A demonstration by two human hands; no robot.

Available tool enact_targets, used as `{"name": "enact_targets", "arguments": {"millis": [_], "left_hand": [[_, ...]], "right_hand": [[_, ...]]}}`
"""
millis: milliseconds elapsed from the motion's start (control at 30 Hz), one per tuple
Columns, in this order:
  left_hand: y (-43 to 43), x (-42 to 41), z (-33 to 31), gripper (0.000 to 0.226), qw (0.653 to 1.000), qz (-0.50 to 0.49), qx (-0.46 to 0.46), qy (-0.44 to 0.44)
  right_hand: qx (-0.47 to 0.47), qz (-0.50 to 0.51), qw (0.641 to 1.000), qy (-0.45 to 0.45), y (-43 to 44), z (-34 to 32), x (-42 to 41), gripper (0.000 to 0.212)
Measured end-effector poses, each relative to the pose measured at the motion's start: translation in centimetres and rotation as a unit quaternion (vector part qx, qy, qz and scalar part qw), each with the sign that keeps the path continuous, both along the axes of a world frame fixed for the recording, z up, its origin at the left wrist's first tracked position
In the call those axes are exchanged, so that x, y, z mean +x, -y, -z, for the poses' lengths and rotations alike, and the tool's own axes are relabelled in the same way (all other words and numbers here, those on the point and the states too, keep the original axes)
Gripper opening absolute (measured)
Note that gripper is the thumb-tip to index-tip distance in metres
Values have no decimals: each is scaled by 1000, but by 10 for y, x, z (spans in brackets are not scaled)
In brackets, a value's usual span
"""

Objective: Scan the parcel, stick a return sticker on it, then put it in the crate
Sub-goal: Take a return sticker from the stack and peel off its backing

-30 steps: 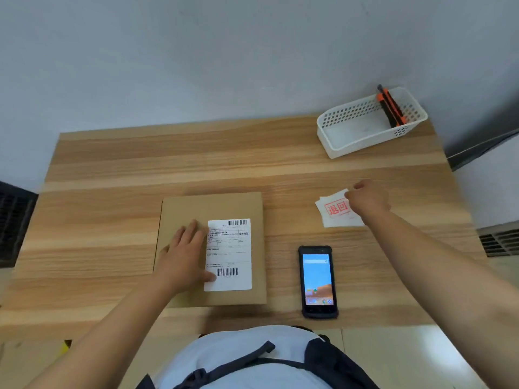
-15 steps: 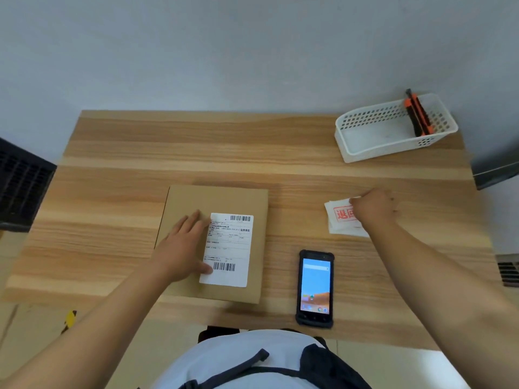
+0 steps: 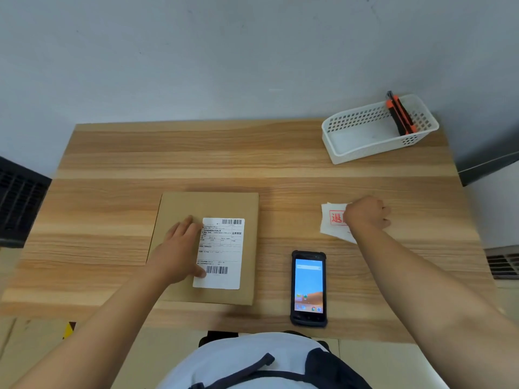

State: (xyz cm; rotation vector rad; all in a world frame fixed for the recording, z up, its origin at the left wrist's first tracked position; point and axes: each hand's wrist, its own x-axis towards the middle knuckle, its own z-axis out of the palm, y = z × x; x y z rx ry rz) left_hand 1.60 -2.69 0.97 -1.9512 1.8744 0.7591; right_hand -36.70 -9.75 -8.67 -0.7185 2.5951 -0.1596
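A flat brown cardboard parcel (image 3: 224,203) lies on the wooden table (image 3: 196,158), with a white shipping label (image 3: 222,254) on top. My left hand (image 3: 179,254) rests flat on the parcel, fingers spread, thumb on the label's lower left edge. To the right lies a small stack of white return stickers (image 3: 332,220) with red print. My right hand (image 3: 365,214) sits on their right half with fingers curled down onto them and hides part of the print. A handheld scanner (image 3: 309,287) lies screen-up and lit between parcel and stickers.
A white perforated basket (image 3: 365,151) stands at the table's back right corner with an orange-black utility knife (image 3: 400,116) leaning inside. A dark slatted crate (image 3: 19,203) shows at the left edge, beside the table. A wall runs behind the table.
My head has shifted, so the whole table sits differently in view. My right hand has slid further over the stickers and covers more of the red print. My left hand stays on the parcel.
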Motion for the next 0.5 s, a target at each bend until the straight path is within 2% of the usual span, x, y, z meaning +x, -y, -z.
{"name": "enact_targets", "arguments": {"millis": [167,233,333,400,500], "left_hand": [[0,-2,-2,114,1000,-6,18,1],[1,-8,-7,104,999,-22,25,7],[4,-26,-17,80,999,-38,5,11],[6,-43,-26,64,997,-53,-35,-44],[6,-77,-39,45,967,-101,-37,-231]], "right_hand": [[-84,14,994,67,-12,-9,-6,13],[-140,25,984,105,-20,-15,-10,5],[-201,48,967,147,-37,-27,-15,13],[-237,73,950,191,-50,-37,-16,18],[-291,108,903,296,-71,-59,-12,15]]}}
